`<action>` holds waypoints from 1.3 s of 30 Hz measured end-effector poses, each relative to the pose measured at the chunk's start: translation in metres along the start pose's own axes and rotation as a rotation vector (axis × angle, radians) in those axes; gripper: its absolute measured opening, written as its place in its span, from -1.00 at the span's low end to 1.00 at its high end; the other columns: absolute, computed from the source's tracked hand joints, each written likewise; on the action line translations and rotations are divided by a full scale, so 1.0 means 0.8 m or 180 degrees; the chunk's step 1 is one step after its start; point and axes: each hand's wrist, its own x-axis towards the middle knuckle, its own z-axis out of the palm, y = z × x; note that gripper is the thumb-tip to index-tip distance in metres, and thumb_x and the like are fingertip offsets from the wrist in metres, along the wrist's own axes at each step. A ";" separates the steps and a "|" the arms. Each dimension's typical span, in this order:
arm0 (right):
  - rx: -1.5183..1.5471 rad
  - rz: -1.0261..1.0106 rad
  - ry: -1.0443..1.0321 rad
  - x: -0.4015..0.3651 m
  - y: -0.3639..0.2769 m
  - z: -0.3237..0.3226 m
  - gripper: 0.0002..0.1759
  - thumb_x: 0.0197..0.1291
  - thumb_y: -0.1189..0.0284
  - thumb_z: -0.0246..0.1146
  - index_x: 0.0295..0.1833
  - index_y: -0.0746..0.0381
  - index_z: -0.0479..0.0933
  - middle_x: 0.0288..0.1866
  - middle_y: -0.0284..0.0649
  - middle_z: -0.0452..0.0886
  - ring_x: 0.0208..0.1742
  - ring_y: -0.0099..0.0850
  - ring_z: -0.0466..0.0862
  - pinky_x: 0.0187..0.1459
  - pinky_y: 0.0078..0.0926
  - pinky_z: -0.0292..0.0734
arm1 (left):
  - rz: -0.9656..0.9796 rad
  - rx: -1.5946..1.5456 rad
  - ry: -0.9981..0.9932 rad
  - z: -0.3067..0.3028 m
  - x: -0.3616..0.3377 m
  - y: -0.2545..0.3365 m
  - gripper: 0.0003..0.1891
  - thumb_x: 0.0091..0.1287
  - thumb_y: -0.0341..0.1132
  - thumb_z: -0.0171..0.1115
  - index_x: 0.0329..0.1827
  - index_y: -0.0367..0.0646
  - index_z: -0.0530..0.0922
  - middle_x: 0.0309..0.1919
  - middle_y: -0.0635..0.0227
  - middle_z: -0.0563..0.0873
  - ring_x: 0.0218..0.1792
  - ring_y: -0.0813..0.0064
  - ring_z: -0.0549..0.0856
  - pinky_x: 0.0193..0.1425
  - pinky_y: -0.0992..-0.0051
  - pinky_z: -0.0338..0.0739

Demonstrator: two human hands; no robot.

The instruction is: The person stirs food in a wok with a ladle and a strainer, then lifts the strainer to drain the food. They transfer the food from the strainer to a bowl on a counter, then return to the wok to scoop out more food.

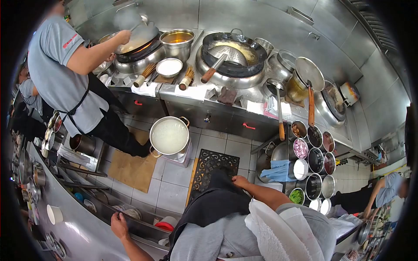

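My left hand [119,225] hangs beside the edge of the steel counter [82,232], its fingers loosely curled with nothing showing in them. My right hand [239,181] is in front of my black apron [204,206], above the black floor mat [220,167]. Its fingers are curled too, and no object shows in them. A white cloth [270,230] lies over my right shoulder. Ahead, a large wok [257,58] sits on the stove with a perforated strainer [226,55] resting in it, its wooden handle pointing toward me.
At left, a person [65,78] in a grey shirt holds a ladle over a steaming wok [135,43]. A large pot [170,135] of pale liquid stands in front of the stove. Several ingredient containers [315,161] are at right; another person [387,189] is beyond them.
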 end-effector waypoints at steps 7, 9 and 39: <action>0.0041 0.0071 0.0097 -0.002 0.000 0.000 -0.56 0.16 0.26 0.30 0.18 0.07 0.65 0.22 -0.12 0.68 0.27 -0.13 0.64 0.30 -0.21 0.53 | 0.0042 -0.0054 -0.0034 0.010 0.002 -0.014 -0.69 0.38 -0.19 0.29 0.01 -0.24 0.67 -0.11 0.10 0.77 -0.13 0.08 0.74 0.01 0.22 0.61; 0.0059 -0.0001 0.0168 -0.004 0.001 0.000 -0.56 0.16 0.25 0.30 0.18 0.08 0.65 0.21 -0.12 0.68 0.27 -0.13 0.64 0.30 -0.21 0.53 | 0.0048 -0.0033 -0.0013 0.012 0.002 -0.015 -0.69 0.38 -0.19 0.29 0.01 -0.24 0.67 -0.11 0.11 0.77 -0.13 0.09 0.75 0.01 0.22 0.61; 0.0215 0.0170 0.0145 -0.018 -0.012 -0.009 -0.54 0.07 0.26 0.27 0.13 0.08 0.67 0.16 -0.12 0.71 0.22 -0.12 0.68 0.23 -0.19 0.57 | 0.0076 -0.0010 -0.0028 0.012 0.002 -0.015 -0.70 0.39 -0.19 0.28 0.00 -0.25 0.67 -0.13 0.11 0.77 -0.12 0.08 0.74 -0.01 0.21 0.61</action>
